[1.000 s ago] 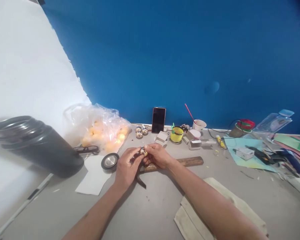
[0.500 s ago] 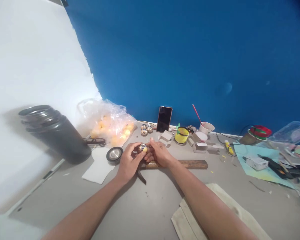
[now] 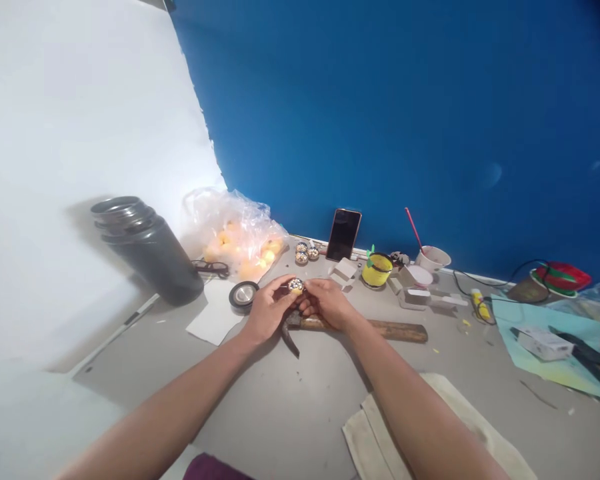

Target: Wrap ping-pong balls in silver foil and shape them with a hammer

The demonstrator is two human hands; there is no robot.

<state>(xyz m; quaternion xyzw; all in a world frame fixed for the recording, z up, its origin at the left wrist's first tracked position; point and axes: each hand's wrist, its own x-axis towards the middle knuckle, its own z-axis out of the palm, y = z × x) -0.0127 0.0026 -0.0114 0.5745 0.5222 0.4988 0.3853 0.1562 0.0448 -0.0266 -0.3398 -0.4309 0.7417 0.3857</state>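
A small round ball covered in shiny silvery and gold bits, with a yellow patch [image 3: 295, 285], is held up between my two hands. My left hand [image 3: 269, 310] is closed around its left side with fingers and thumb. On the other side, my right hand [image 3: 329, 303] is closed, its fingertips pinched at the ball's edge; whether they hold something thin as well is too small to tell. Beneath the hands lies a claw hammer [image 3: 397, 331] with a wooden handle. Several similar studded balls [image 3: 301, 253] sit together farther back.
A dark flask [image 3: 153, 257], its lid [image 3: 243, 295] on white paper [image 3: 213, 323], and a plastic bag of yellow-orange balls [image 3: 247, 243] stand left. Behind are a phone [image 3: 344, 235], a yellow pot [image 3: 377, 270] and a paper cup [image 3: 434, 259]. A beige cloth [image 3: 375, 440] lies front right.
The whole view has shifted, so the table's things sit farther right. Both hands stay at the ball, and its studded face shows more fully. A purple patch now appears at the bottom edge.
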